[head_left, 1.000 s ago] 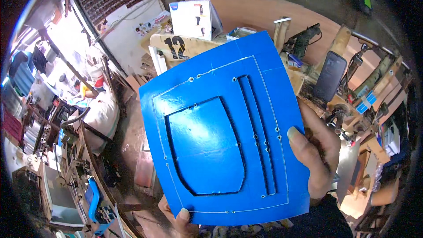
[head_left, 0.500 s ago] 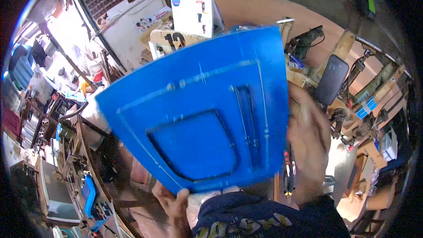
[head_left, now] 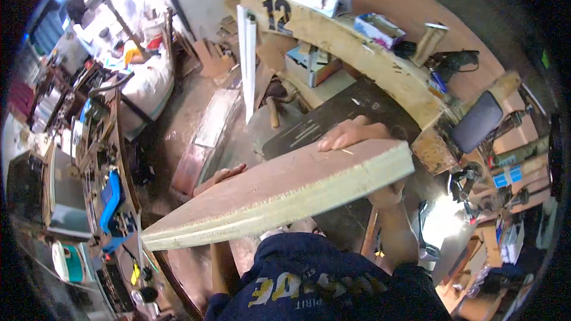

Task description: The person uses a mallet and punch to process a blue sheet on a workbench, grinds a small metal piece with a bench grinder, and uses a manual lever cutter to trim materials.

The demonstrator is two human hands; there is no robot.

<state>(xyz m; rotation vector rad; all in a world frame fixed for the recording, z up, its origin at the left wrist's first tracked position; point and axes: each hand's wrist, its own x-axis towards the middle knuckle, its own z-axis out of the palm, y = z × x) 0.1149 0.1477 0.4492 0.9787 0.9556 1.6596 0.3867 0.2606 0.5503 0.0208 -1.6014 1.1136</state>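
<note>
A thick wooden board (head_left: 285,187) is held in front of my chest, slanting up to the right. Its brown face shows on top, and its pale, rough edge is turned toward me; no blue surface shows. The fingers of my left hand (head_left: 221,178) come over the far edge at the board's left half, with the rest of that hand hidden behind the board. My right hand (head_left: 355,134) grips the far edge near the right end, its fingers bent over the brown face.
Beyond the board stands a dark worktop (head_left: 333,116) with a curved wooden rail (head_left: 351,38) behind it. A phone (head_left: 477,120) rests at the right. Blue pipe (head_left: 111,202) and tools crowd the left bench. White strips (head_left: 247,62) stand upright at the back.
The board has been tipped over and lowered, so its grooved blue face has gone from sight and its brown face and edge show. Both hands have moved to the far edge.
</note>
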